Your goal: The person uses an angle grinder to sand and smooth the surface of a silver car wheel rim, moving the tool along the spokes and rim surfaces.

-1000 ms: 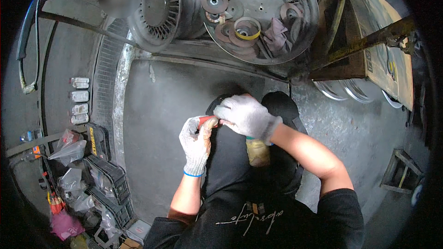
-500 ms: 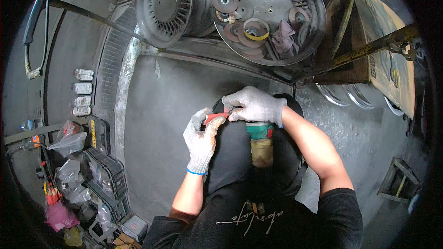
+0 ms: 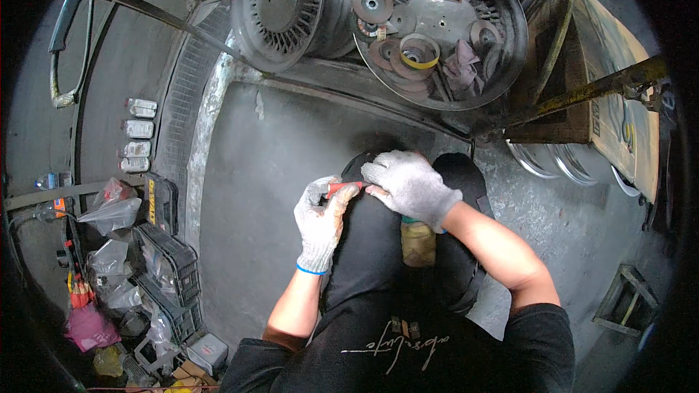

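Note:
My left hand point(image 3: 322, 215), in a dirty white knit glove with a blue cuff, is closed on a small red rolled piece point(image 3: 341, 188) above my left thigh. My right hand point(image 3: 408, 188), in a greyish-white glove, has curled fingers touching the roll's right end; what its fingertips grip is hidden. Between my legs is a dull yellow cylindrical thing point(image 3: 419, 242) with a green part, mostly hidden under my right hand.
A metal wheel point(image 3: 280, 4) stands ahead. A wheel dish point(image 3: 410, 7) holds several abrasive discs, a red square and a cloth. Crates point(image 3: 166, 266), bags and bottles point(image 3: 138, 129) line the left. Yellow bars point(image 3: 582, 89), a board and shiny rims are at the right.
My right hand rose off the green part, then lowered over it again, staying at the red roll. The surroundings have shifted rightward in the picture as the camera moved.

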A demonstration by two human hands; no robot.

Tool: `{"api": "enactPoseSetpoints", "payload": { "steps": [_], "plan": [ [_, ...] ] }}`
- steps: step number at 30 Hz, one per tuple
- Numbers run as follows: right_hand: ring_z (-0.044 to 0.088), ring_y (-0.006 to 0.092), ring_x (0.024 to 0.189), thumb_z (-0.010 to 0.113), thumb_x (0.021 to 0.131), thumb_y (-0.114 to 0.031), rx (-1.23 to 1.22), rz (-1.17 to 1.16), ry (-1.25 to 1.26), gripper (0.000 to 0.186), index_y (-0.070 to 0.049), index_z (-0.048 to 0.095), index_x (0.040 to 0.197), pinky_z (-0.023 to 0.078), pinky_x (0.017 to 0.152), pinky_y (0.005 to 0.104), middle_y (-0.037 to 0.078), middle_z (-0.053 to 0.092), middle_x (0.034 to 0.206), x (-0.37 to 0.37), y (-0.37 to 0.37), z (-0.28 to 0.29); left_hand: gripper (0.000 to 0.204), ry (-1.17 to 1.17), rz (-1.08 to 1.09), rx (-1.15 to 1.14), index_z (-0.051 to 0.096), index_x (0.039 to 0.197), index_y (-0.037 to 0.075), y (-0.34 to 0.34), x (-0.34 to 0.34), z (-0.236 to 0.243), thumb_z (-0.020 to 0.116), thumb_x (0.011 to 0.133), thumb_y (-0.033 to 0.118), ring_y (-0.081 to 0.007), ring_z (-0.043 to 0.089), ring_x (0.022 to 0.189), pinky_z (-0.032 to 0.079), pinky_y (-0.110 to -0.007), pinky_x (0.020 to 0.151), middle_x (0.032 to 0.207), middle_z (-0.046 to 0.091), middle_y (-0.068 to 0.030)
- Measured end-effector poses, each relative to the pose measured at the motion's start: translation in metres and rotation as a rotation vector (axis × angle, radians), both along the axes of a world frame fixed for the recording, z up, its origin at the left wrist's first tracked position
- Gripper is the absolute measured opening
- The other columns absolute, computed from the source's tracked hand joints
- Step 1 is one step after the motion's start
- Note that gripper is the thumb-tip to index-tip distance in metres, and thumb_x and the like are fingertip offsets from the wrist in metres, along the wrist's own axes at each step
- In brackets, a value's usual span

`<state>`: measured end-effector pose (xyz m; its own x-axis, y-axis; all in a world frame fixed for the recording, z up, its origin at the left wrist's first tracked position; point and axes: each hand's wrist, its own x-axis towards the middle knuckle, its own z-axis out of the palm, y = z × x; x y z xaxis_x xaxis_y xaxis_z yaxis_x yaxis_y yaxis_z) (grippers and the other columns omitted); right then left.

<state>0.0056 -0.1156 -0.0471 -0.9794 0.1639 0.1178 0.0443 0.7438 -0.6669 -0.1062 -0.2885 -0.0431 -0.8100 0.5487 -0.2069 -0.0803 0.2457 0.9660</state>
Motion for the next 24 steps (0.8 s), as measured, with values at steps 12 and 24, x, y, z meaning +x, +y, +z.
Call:
{"api": "enactPoseSetpoints", "payload": {
  "steps": [12,24],
  "plan": [
    [0.063,0.0389,0.086,0.073,0.083,-0.03,-0.283,0.096,-0.066,0.029,-0.004,0.062,0.09,0.052,0.074,0.0431,0.016,0.066,0.088,-0.01,0.031,-0.009,0.059,0.118,0.027,-0.069,0.056,0.13,-0.006,0.01,0.009,0.007,0.085,0.082,0.016,-0.0119,0.066,0.084,0.054,-0.026,0.077,0.101,0.071,-0.0117],
    [0.056,0.0108,0.075,0.073,0.085,-0.025,-0.748,0.314,-0.332,0.027,-0.001,0.062,0.086,0.047,0.07,0.0317,0.008,0.061,0.076,-0.026,0.048,-0.022,0.043,0.104,-0.031,-0.083,0.064,0.114,-0.004,0.01,0.001,0.003,0.085,0.082,0.016,-0.0099,0.062,0.08,0.053,-0.025,0.073,0.093,0.072,-0.0085]
  ]
}}
